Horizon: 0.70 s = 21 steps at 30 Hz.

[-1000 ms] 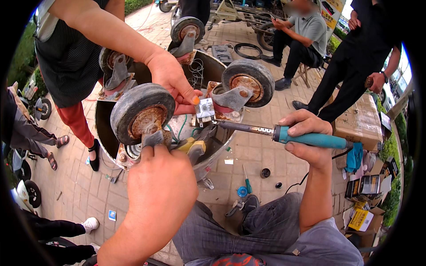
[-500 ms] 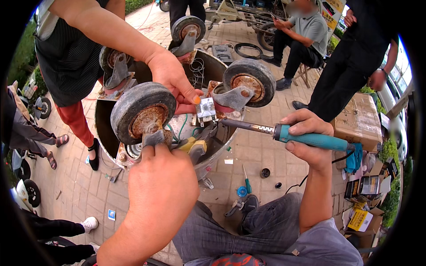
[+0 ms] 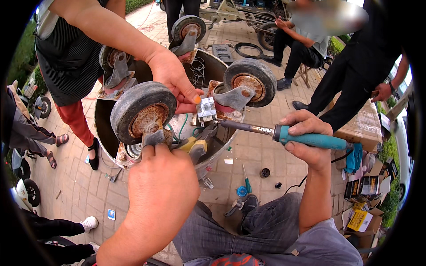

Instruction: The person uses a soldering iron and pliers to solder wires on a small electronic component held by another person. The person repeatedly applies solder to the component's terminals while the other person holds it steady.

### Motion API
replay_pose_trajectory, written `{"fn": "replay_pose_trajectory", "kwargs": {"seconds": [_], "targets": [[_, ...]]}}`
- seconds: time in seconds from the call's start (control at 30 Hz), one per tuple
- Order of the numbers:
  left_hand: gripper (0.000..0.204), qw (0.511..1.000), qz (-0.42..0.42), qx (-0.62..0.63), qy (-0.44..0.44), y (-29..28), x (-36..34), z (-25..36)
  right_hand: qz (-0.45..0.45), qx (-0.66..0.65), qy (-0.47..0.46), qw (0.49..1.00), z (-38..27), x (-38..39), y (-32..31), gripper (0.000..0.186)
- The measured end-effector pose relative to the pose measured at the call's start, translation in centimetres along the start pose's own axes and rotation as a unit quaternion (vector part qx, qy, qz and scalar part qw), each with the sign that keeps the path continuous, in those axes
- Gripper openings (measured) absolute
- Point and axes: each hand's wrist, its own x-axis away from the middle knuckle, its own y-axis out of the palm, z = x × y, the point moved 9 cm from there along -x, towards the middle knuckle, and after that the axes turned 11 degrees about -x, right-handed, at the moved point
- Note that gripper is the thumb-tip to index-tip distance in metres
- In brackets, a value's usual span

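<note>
from the head camera, we see a small silvery block (image 3: 206,107), squarish and bright-faced, with short metal legs along its lower edge, held above an open drum (image 3: 216,67) by a co-worker's hand (image 3: 172,77). the right hand (image 3: 317,126) pinches a soldering iron (image 3: 278,132) by its teal handle between thumb and fingers, the dark tip at the block's lower right corner; we cannot tell whether they touch. the left hand (image 3: 164,179) curls at the fork of a rusty caster wheel (image 3: 122,111), its fingertips hidden, so we cannot tell what they close on. three more casters (image 3: 248,84) stand around the drum's rim; green wires (image 3: 182,126) show inside. on the brick paving (image 3: 262,155) we see a screwdriver (image 3: 247,182) beside a round blue container (image 3: 241,191), with a cardboard box (image 3: 357,117) and torn cartons (image 3: 372,186) at right. beyond, a person (image 3: 294,51) sits on a stool (image 3: 303,75).
</note>
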Motion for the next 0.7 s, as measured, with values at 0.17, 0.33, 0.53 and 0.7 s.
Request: {"fn": "replay_pose_trajectory", "kwargs": {"seconds": [0.17, 0.33, 0.53, 0.7], "targets": [[0.011, 1.000, 0.003, 0.001, 0.001, 0.0, 0.0, 0.1, -0.002, 0.001, -0.005, 1.000, -0.2, 0.1, 0.1, 0.026], [0.011, 1.000, -0.005, 0.003, 0.002, -0.1, 0.0, 0.2, -0.006, 0.002, -0.010, 1.000, -0.3, 0.2, 0.2, 0.025], [0.011, 1.000, -0.004, 0.001, -0.003, -0.2, 0.2, -0.1, -0.014, 0.001, -0.015, 1.000, -0.4, -0.1, 0.5, 0.025], [0.011, 1.000, 0.000, 0.017, 0.010, 0.4, -0.5, 0.5, 0.003, 0.021, -0.001, 1.000, -0.4, 0.4, -0.3, 0.025]]}}
